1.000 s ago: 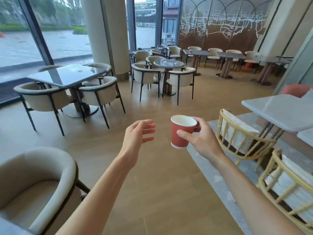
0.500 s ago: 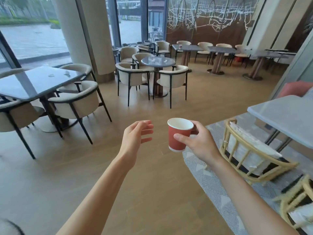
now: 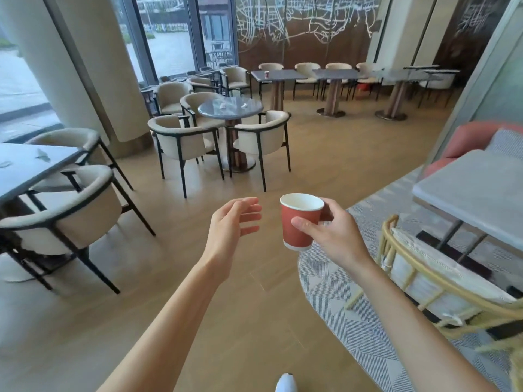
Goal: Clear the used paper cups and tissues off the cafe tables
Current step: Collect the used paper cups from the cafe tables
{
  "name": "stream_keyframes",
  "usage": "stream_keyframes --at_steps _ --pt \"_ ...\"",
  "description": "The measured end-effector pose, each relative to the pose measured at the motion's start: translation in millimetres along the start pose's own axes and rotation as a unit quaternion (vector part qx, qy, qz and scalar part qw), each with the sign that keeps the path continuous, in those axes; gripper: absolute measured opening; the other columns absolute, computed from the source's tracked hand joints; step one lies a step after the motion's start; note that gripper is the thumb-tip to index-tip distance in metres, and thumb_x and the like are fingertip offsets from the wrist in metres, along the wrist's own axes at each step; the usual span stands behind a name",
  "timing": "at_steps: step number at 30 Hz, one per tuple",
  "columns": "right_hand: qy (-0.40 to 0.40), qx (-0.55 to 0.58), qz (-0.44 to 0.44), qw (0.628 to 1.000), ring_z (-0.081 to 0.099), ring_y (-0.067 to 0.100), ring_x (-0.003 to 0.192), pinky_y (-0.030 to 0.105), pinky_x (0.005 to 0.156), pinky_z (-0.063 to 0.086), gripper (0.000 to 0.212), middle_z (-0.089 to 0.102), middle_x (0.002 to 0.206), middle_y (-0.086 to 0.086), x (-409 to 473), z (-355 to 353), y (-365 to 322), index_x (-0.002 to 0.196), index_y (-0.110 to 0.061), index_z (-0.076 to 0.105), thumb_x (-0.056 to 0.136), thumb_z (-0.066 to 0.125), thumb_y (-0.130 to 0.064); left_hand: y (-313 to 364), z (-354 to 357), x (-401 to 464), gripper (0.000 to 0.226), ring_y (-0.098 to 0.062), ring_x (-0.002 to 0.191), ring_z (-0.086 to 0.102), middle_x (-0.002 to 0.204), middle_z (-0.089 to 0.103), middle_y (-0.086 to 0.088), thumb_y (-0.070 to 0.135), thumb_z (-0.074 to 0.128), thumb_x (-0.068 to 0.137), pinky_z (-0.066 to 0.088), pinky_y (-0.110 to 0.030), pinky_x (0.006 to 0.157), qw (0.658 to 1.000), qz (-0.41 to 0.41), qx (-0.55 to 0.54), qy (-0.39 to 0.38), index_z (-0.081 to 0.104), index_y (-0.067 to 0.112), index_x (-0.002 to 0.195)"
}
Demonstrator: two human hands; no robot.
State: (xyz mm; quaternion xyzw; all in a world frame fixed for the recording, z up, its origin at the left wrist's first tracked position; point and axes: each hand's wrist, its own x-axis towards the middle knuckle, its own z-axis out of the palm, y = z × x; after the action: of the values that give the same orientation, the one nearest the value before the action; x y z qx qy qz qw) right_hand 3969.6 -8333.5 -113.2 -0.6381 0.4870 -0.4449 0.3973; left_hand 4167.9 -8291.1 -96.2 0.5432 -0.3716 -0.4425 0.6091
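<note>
My right hand [image 3: 335, 236] grips a red paper cup [image 3: 299, 222] with a white rim, held upright at chest height over the wooden floor. Just left of it my left hand [image 3: 235, 222] hovers with loose, relaxed fingers and holds nothing. Ahead stands a round grey table [image 3: 230, 108] with two small white tissues [image 3: 244, 104] on it. Farther back, another red paper cup [image 3: 266, 75] stands on a rectangular table [image 3: 278, 75]. On the square table [image 3: 25, 165] at the left lie crumpled bits [image 3: 42, 155] that look like tissue.
Beige armchairs [image 3: 184, 140] ring the round table and the left table. A patterned rug [image 3: 368, 292], rattan chairs [image 3: 441, 284] and a grey table [image 3: 475, 199] fill the right side. A thick pillar [image 3: 73, 66] rises at the left. Open wooden floor lies ahead.
The view has swung right and moved forward: the round table and back tables have come closer, the left table has slid toward the edge. Both hands keep their pose, cup still held.
</note>
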Motion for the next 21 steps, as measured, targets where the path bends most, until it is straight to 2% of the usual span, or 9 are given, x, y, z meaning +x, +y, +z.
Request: stream_keyframes --at_steps 2,5,10,21 --pt "0.005 0.003 0.004 1.000 0.068 0.011 0.108 0.037 0.097 0.054 0.069 0.071 0.114 -0.009 45 5 14 0.127 -0.023 0.061 0.069 0.089 -0.048 -3 8 44 0.026 -0.021 0.097 0.070 0.107 0.074 -0.014 0.016 0.049 0.101 0.058 -0.041 0.089 1.000 0.001 0.002 -0.003 0.074 0.008 0.105" --pt "0.020 0.017 0.000 1.000 0.067 0.010 0.110 0.039 0.098 0.054 0.080 0.071 0.115 -0.010 116 15 32 0.127 -0.025 0.061 0.059 0.084 -0.061 -9 22 115 0.027 -0.024 0.100 0.071 0.105 0.075 -0.014 0.015 0.048 0.102 0.057 -0.042 0.091 1.000 -0.004 0.008 -0.003 0.074 0.007 0.105" --pt "0.014 0.033 0.001 0.999 0.066 0.008 0.107 0.031 0.094 0.054 0.058 0.072 0.114 -0.009 239 26 48 0.125 -0.022 0.063 0.074 0.089 -0.034 -1 45 234 0.026 -0.028 0.104 0.070 0.108 0.074 -0.015 0.015 0.049 0.102 0.056 -0.045 0.096 1.000 -0.004 0.010 0.002 0.074 0.008 0.105" --pt "0.038 0.031 0.010 0.999 0.064 -0.002 0.104 0.016 0.083 0.049 0.056 0.071 0.113 -0.011 472 48 89 0.124 -0.023 0.062 0.075 0.089 -0.029 0 74 484 0.025 -0.030 0.108 0.069 0.106 0.075 -0.013 0.015 0.050 0.101 0.056 -0.043 0.092 1.000 -0.002 0.006 -0.015 0.075 0.010 0.100"
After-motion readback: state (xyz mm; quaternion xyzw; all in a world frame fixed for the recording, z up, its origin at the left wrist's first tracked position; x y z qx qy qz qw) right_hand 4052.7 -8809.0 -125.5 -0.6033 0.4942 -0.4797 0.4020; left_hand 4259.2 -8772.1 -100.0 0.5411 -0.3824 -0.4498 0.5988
